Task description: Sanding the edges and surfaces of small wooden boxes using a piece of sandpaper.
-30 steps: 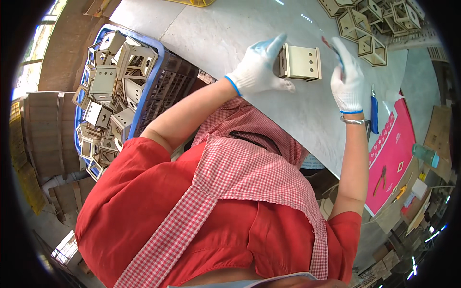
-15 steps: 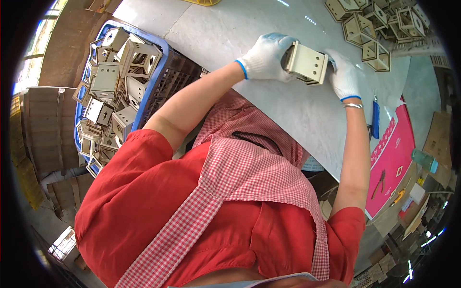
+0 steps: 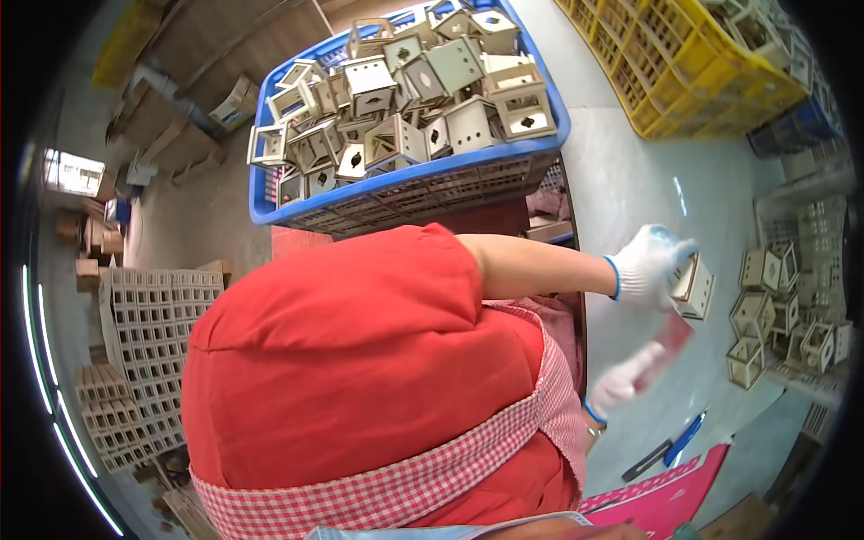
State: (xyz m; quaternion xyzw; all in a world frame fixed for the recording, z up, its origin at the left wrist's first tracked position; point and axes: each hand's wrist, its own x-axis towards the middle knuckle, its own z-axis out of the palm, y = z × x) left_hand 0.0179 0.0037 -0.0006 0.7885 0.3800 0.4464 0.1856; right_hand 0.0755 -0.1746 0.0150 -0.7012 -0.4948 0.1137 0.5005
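My left hand (image 3: 650, 267), in a white knitted glove with a blue cuff, grips a small pale wooden box (image 3: 697, 292) at its near left side. The box stands on the grey tabletop and has round holes in its face. Close by, toward me, my gloved right hand (image 3: 621, 382) is smeared by motion. Its fingers are closed on a flat reddish piece (image 3: 673, 333), which points toward the box and is too blurred to name. Farther right on the table lies a cluster of similar open wooden boxes (image 3: 754, 315).
At my left stands a blue basket (image 3: 414, 184) heaped with wooden boxes. A yellow crate (image 3: 670, 72) is at the far right. Nearer me lie a blue-handled tool (image 3: 686, 438), a black strip-shaped thing (image 3: 646, 461) and a pink sheet (image 3: 666, 495). Stacked pale frames (image 3: 162, 333) stand behind at left.
The view has swung left. Both hands held the box earlier; now only my left hand does, with the box on the table. My right hand has let go and holds a reddish piece.
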